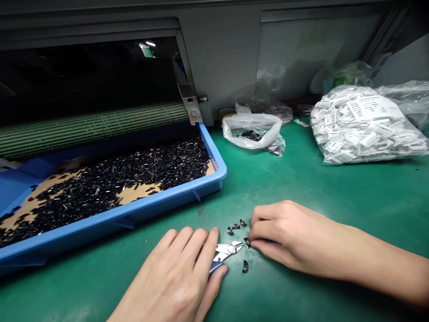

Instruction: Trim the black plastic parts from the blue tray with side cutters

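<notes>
My left hand (182, 268) is wrapped round a pair of small side cutters (229, 249) with blue handles. The cutters' jaws point right and are slightly parted. My right hand (284, 232) pinches a small black plastic part (247, 242) just off the jaw tips. Beyond the jaws, several similar curved black pieces (236, 226) lie on the green table (214, 299). One more half-moon black piece (245, 267) rests nearer to me, below the cutters.
At the left stands a blue tray (214, 176) with many small black parts, under a dark machine opening. Farther back are an open clear bag (253, 123) with black bits and a big bag of white plastic parts (365, 127) at the right.
</notes>
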A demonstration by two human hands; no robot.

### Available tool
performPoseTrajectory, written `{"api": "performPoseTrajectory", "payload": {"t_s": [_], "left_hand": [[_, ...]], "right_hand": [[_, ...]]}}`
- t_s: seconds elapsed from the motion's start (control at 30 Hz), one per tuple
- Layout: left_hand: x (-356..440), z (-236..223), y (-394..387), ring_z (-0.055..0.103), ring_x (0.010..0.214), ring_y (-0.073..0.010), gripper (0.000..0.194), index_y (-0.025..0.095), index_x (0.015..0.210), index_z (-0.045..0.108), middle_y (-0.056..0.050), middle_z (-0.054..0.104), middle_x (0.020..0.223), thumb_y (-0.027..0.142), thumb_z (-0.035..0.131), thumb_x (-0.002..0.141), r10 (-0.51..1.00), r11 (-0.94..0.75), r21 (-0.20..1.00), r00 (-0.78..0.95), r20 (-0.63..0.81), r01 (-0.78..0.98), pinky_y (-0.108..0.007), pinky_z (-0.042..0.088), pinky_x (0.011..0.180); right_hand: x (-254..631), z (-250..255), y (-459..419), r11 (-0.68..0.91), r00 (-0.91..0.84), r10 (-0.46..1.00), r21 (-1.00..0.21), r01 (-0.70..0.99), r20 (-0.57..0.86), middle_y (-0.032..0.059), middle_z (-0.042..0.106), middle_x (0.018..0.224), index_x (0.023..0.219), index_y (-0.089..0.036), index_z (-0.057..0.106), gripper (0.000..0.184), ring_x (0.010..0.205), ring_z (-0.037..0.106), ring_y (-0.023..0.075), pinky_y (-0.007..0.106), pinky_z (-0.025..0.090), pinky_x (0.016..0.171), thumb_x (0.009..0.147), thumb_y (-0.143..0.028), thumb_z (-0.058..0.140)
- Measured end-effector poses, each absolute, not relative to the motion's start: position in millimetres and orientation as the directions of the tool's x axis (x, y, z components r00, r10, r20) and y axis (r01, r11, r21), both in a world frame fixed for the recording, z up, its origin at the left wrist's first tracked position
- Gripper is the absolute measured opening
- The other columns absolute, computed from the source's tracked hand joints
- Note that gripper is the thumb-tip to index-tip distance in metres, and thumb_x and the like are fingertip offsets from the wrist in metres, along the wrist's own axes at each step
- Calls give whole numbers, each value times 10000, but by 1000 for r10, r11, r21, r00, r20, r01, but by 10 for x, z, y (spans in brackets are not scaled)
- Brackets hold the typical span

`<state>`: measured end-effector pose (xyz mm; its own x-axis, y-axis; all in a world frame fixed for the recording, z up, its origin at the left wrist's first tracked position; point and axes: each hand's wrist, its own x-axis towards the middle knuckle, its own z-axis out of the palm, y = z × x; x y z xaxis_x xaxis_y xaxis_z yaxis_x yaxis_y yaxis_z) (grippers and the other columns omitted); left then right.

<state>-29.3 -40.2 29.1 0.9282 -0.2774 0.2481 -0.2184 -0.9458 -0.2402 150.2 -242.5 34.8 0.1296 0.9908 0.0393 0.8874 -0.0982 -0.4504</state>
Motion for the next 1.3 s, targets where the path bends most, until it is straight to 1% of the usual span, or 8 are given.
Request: {"api": "performPoseTrajectory", "payload": {"t_s": [0.17,0.4,0.5,0.7,0.83,0.93,1.1,1.3], "left_hand": [[-249,310,-446,649,922,-295,405,81,1294,669,-118,708,1053,301,398,1088,-296,-934,-277,922,249,-225,-449,457,788],[-181,415,-441,638,942,-313,451,66,1253,696,-146,718,1121,270,318,1113,-396,-860,-415,901,179,-296,-505,450,858],[-141,468,-440,632,950,-319,444,77,1235,697,-147,702,1129,246,306,1113,-414,-839,-434,903,120,-327,-504,457,818],[-41,490,-353,576,786,-259,269,124,1048,691,-71,616,908,274,469,1078,-455,-849,-314,890,27,-424,-429,482,685],[-52,441,-325,537,728,-247,248,115,1034,657,-59,580,878,298,494,1068,-480,-838,-311,877,29,-448,-411,463,610],[-133,394,-325,530,752,-240,278,127,1061,633,-54,587,918,365,491,1073,-446,-867,-268,894,43,-419,-404,471,630],[-286,352,-329,521,766,-231,287,156,1030,606,-36,578,913,426,512,1056,-340,-911,-265,940,42,-317,-397,498,675],[-287,365,-375,532,793,-241,252,173,1029,596,-33,570,922,402,496,1056,-254,-941,-242,966,40,-238,-413,524,710]], "right_hand": [[1479,324,-2418,-87,127,990,-450,889,61,26,625,908,921,-183,711,246,720,573,145,279,399,657,1071,-248,527],[1454,272,-2392,-87,130,990,-455,886,64,15,613,916,930,-197,684,241,739,561,149,288,403,679,1077,-234,496],[1451,253,-2387,-81,128,990,-482,872,65,18,604,918,900,-194,661,239,769,572,152,281,418,700,1072,-212,495],[1502,307,-2385,-81,124,991,-546,834,43,14,610,907,880,-192,663,249,786,584,147,271,420,707,1074,-216,509],[1530,272,-2342,-102,207,974,-647,756,89,5,652,882,931,-194,718,140,801,612,141,255,432,728,1020,-219,613],[1533,140,-2279,-162,317,938,-638,752,136,8,632,844,1012,-198,737,129,735,594,150,279,422,687,1015,-274,633],[1592,13,-2269,-139,257,957,-571,809,133,40,642,948,965,-213,727,285,824,633,177,311,447,754,1082,-270,473],[1585,166,-2328,-180,258,965,-623,762,38,-11,655,887,890,-237,714,185,787,625,149,275,443,732,932,-110,586]]}}
